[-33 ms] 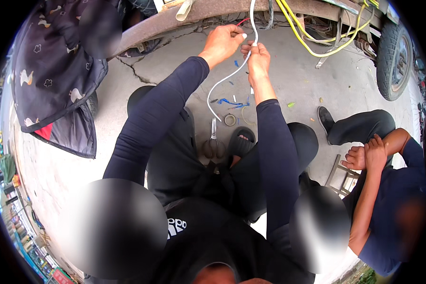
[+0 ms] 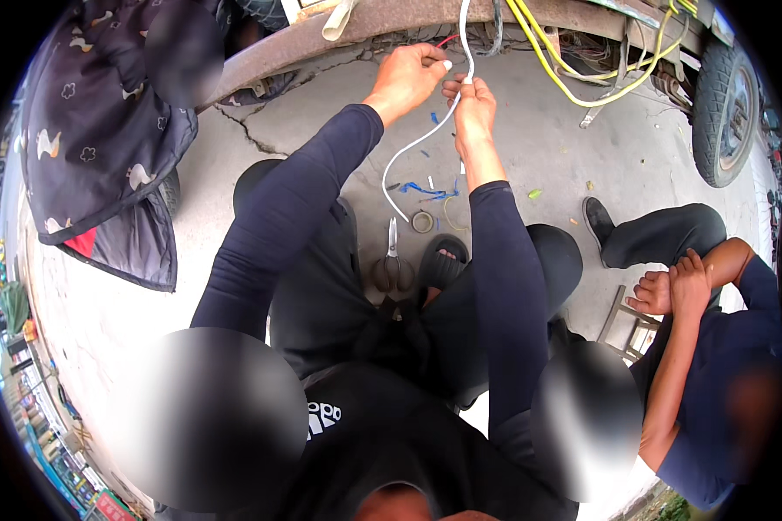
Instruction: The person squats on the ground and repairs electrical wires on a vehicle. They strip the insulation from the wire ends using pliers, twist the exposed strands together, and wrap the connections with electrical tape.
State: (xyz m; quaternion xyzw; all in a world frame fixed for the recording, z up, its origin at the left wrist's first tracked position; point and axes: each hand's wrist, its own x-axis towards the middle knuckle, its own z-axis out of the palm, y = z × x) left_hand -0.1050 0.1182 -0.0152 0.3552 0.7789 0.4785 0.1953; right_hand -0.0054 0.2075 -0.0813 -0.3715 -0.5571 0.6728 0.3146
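Note:
My left hand [image 2: 408, 78] is closed at the upper middle, pinching near the end of a thin red wire [image 2: 448, 39], with a small white spot at its fingertips. My right hand [image 2: 472, 108] grips a white cable [image 2: 391, 161], which runs down from the rusty frame and curves over the ground. Below lie open-bladed or closed scissors, I cannot tell which [image 2: 393, 260], a tape roll [image 2: 422, 221] and blue scraps [image 2: 430, 188].
A rusty vehicle frame [image 2: 356, 24] spans the top, with yellow cables [image 2: 582, 95] and a wheel [image 2: 721, 113] at right. A patterned padded cover [image 2: 104, 174] hangs at left. A co-worker [image 2: 712, 365] sits at right, arms crossed over a knee, near a stool [image 2: 621, 321].

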